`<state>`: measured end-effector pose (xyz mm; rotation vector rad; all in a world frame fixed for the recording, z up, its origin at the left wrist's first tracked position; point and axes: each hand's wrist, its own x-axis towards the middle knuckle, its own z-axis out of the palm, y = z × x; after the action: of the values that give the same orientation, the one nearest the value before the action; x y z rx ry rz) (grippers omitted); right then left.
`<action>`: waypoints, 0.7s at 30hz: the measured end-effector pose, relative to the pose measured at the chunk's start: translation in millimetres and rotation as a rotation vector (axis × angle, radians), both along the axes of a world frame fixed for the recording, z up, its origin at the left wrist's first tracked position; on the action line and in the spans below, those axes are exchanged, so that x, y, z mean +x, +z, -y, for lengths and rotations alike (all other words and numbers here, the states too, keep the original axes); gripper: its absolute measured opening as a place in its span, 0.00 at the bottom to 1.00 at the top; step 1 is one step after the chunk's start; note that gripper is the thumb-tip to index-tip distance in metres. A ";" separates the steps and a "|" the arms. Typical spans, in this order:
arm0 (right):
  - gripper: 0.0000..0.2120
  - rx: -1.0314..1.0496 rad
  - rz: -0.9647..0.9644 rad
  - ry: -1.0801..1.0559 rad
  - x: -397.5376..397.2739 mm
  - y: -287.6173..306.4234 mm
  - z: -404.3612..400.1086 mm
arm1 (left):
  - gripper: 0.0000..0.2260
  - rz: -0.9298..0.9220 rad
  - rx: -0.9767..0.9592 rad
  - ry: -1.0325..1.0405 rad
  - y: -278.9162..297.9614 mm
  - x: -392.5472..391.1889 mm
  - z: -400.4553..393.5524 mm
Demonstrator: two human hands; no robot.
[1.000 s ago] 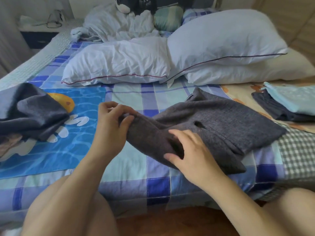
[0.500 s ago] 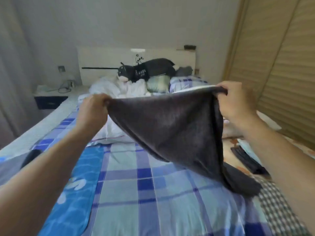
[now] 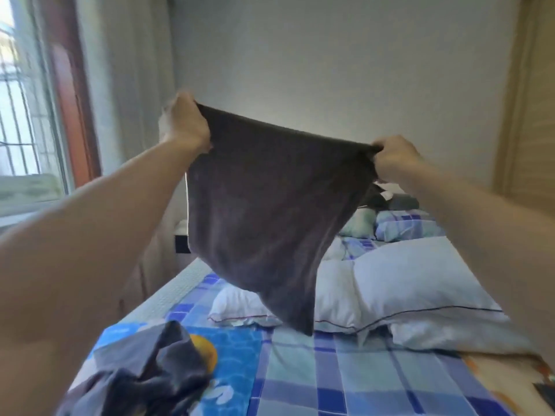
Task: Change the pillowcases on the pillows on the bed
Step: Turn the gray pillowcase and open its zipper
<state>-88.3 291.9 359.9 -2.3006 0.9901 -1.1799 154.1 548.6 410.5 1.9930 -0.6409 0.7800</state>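
Note:
A dark grey pillowcase hangs in the air in front of me, stretched between both hands high above the bed. My left hand grips its upper left corner and my right hand grips its upper right corner. Its lower end dangles to a point just over the pillows. Two bare white pillows with dark piping lie on the bed, one on the right stacked over another, one partly hidden behind the hanging cloth. A second dark pillowcase lies crumpled at the near left.
The bed has a blue and white checked sheet and a blue cartoon mat. Crumpled bedding, checked cushions and a dark plush toy sit at the headboard. A window and curtain are on the left, a wardrobe on the right.
Both hands have lifted the grey pillowcase off the bed and raised it high, pulling its top edge taut. The view has tilted up and turned left.

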 end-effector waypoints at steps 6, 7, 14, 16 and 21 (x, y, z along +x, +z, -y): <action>0.09 0.242 -0.224 -0.321 -16.6 -80.5 59.7 | 0.05 -0.380 -0.059 -0.610 -52.3 -67.2 14.3; 0.12 0.397 -0.206 -0.344 -33.8 -103.8 75.7 | 0.04 -0.434 0.020 -0.765 -74.4 -94.2 15.6; 0.17 0.907 -0.123 -0.332 -184.1 -260.6 84.3 | 0.22 -0.972 0.818 -1.614 -315.8 -265.2 50.4; 0.07 0.857 -0.331 -0.369 -215.3 -307.9 66.3 | 0.19 -1.019 0.793 -1.392 -385.7 -265.3 58.1; 0.11 0.941 -0.493 -0.339 -228.0 -417.8 1.8 | 0.14 -0.571 0.929 -0.603 -495.3 -155.1 40.1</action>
<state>-316.3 290.1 -57.8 -1.6698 1.6909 -0.0957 -1.0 508.5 -84.8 2.4308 -1.2965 -0.5569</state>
